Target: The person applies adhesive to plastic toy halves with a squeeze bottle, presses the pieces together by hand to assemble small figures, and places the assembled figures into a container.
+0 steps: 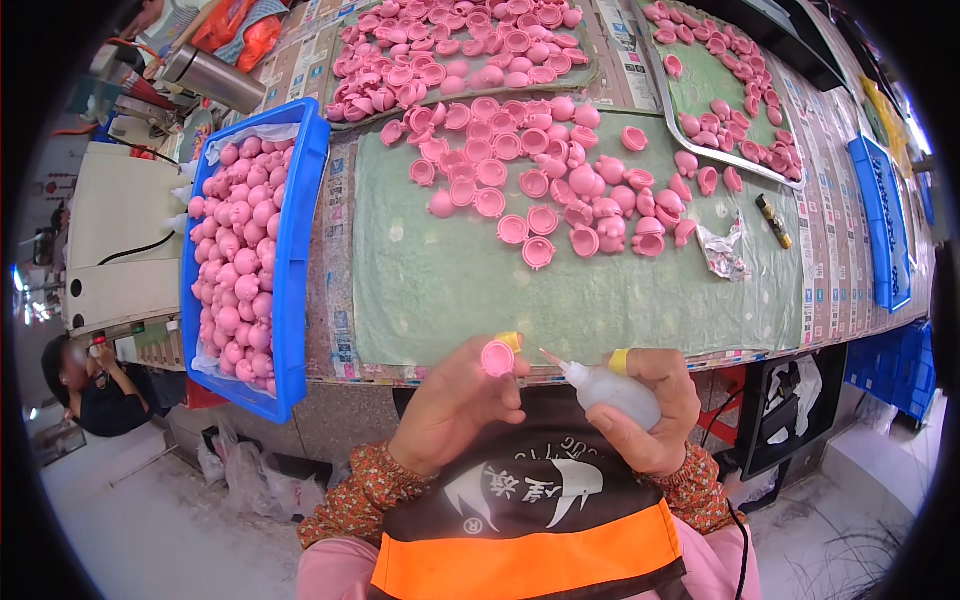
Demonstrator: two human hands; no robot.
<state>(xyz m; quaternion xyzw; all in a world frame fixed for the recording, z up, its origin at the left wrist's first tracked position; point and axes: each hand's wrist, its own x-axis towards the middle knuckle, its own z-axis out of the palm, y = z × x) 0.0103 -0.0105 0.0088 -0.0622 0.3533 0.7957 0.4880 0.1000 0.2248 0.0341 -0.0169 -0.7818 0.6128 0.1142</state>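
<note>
My left hand (455,400) pinches a pink half-shell (497,358), its hollow side showing, just off the table's near edge. A small white squeeze bottle (618,396) with a thin nozzle lies in my right hand (655,405), fingers closed round it. The nozzle tip points left toward the half-shell, with a gap between them. Yellow bands wrap a finger on each hand. Beyond my hands, many loose pink half-shells (490,173) lie on a green cloth (440,300), some hollow side up, others dome up.
At the left stands a blue crate (300,270) full of pink balls. Trays of pink pieces (460,50) fill the far side. A crumpled paper (722,250) and a dark marker-like tube (773,222) lie at right, near a blue tray (882,220). Another person (105,385) sits far left.
</note>
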